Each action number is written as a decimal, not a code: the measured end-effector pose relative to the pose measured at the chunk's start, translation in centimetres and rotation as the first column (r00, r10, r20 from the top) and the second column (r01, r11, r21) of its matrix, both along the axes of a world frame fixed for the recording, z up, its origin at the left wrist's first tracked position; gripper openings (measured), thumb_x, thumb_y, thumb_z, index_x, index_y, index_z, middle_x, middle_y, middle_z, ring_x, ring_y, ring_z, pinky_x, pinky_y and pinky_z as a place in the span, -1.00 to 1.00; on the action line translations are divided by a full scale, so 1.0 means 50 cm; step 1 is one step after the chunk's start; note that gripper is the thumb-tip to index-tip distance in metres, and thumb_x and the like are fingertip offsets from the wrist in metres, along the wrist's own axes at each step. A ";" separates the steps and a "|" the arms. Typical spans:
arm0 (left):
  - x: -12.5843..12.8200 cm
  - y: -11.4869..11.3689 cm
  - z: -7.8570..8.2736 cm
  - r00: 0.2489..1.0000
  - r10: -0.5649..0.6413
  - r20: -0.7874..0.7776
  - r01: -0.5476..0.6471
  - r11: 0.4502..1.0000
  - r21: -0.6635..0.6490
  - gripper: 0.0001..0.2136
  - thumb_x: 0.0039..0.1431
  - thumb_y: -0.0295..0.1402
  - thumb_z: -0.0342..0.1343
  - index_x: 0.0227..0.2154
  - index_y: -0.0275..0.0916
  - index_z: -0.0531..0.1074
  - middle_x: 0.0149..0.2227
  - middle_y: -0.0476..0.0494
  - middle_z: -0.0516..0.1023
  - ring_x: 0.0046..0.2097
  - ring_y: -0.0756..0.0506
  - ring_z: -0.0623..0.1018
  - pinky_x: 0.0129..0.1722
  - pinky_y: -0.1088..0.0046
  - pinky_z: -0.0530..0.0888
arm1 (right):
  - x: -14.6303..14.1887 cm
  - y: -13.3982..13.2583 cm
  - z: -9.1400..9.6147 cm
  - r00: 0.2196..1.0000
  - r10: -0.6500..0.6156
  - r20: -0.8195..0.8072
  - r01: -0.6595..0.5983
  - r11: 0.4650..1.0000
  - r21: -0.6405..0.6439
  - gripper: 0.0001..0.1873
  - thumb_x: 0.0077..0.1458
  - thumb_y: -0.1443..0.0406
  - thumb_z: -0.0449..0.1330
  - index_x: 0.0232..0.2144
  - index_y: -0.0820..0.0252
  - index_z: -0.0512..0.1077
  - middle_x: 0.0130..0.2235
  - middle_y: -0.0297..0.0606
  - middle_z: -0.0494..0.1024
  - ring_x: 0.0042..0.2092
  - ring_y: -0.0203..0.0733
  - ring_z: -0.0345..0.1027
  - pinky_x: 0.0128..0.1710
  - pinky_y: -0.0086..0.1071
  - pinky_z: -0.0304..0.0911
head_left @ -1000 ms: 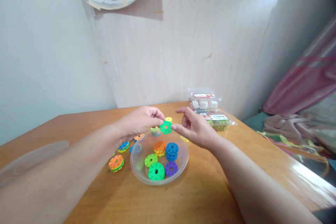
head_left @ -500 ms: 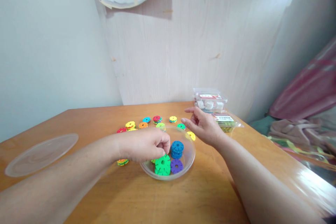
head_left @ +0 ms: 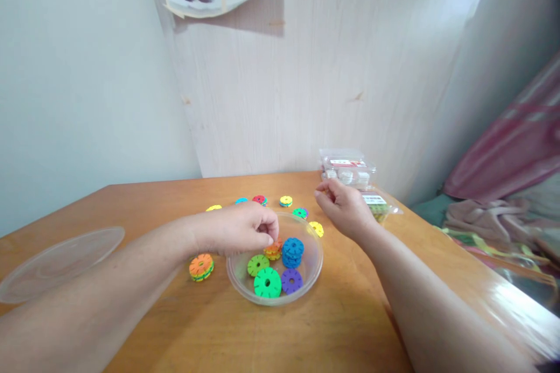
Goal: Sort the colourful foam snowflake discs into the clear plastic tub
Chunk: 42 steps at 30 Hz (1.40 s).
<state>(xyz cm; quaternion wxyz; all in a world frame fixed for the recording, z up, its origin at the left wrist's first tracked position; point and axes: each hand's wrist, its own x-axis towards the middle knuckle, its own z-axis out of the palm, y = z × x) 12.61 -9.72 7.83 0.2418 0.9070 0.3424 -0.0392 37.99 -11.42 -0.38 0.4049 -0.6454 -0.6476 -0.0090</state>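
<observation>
A clear plastic bowl [head_left: 315, 265] stands on the wooden table [head_left: 306, 338]. In it lie a green disc [head_left: 267, 282], a purple disc [head_left: 291, 281], a light green disc [head_left: 255, 265], a blue stack [head_left: 293, 250] and an orange stack [head_left: 274, 251]. My left hand [head_left: 240, 234] hovers over the bowl's left rim, fingers pinched together just above the orange stack, with nothing visible in them. My right hand [head_left: 346, 210] is beyond the bowl to the right, fingers curled, thumb and forefinger pinched on something small I cannot make out.
Several loose colored discs lie behind the bowl, among them a yellow one [head_left: 317, 228] and a red one [head_left: 259, 200]. An orange stack [head_left: 201, 266] sits left of the bowl. A clear lid [head_left: 56, 262] lies far left. Plastic packs [head_left: 347, 164] stand at the back right by the wall.
My left hand carried a green disc down into the bowl, let it go and rose to the rim. My right hand drew back toward the plastic packs and closed its fingers.
</observation>
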 end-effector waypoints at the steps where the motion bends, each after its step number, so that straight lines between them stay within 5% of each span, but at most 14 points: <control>1: 0.002 0.013 0.001 1.000 0.012 0.021 -0.012 1.000 0.012 -0.85 0.01 -0.35 0.04 -0.34 -0.21 0.45 -0.40 -0.01 0.48 -0.37 -0.03 0.43 -0.42 0.49 0.29 | 0.003 0.002 -0.001 0.999 -0.025 0.034 0.027 0.998 -0.054 -0.80 0.16 0.18 0.07 -0.28 0.09 0.45 -0.46 -0.35 0.48 -0.42 -0.24 0.32 -0.43 -0.39 0.06; 8: 0.054 0.131 -0.025 0.984 0.104 0.141 -0.122 0.985 0.120 -0.80 0.00 -0.34 0.05 -0.30 -0.24 0.46 -0.37 -0.06 0.53 -0.36 -0.03 0.46 -0.40 0.49 0.33 | 0.000 0.007 -0.007 0.965 -0.061 0.255 0.138 0.945 -0.297 -0.74 0.13 0.25 0.03 -0.22 0.08 0.50 -0.28 -0.20 0.61 -0.24 -0.09 0.43 -0.35 -0.34 0.09; 15: 0.156 0.215 -0.065 0.998 -0.043 -0.050 0.055 0.958 0.281 -0.68 -0.03 -0.31 0.17 -0.16 -0.28 0.50 -0.18 -0.16 0.61 -0.21 -0.10 0.53 -0.27 0.46 0.40 | 0.000 0.003 -0.008 0.924 -0.016 0.382 0.183 0.896 -0.404 -0.67 0.12 0.28 0.02 -0.14 0.09 0.51 -0.16 -0.12 0.61 -0.14 0.01 0.47 -0.34 -0.30 0.14; 25: 0.229 0.226 -0.097 0.929 -0.195 -0.315 0.291 0.911 0.292 -0.55 -0.14 -0.17 0.29 -0.12 -0.19 0.53 -0.13 -0.15 0.60 -0.22 -0.11 0.53 -0.33 0.45 0.38 | -0.002 0.003 -0.003 0.939 -0.039 0.342 0.185 0.896 -0.404 -0.66 0.15 0.17 0.03 -0.14 0.09 0.51 -0.17 -0.11 0.62 -0.14 0.04 0.47 -0.32 -0.26 0.19; 42: 0.224 0.231 -0.101 0.950 -0.170 -0.262 0.237 0.939 0.250 -0.64 -0.15 -0.20 0.25 -0.23 -0.21 0.49 -0.25 -0.11 0.60 -0.32 -0.09 0.52 -0.43 0.46 0.36 | -0.001 0.001 0.000 0.943 -0.044 0.330 0.180 0.902 -0.392 -0.67 0.15 0.15 0.04 -0.14 0.09 0.52 -0.19 -0.12 0.62 -0.16 0.03 0.48 -0.32 -0.26 0.21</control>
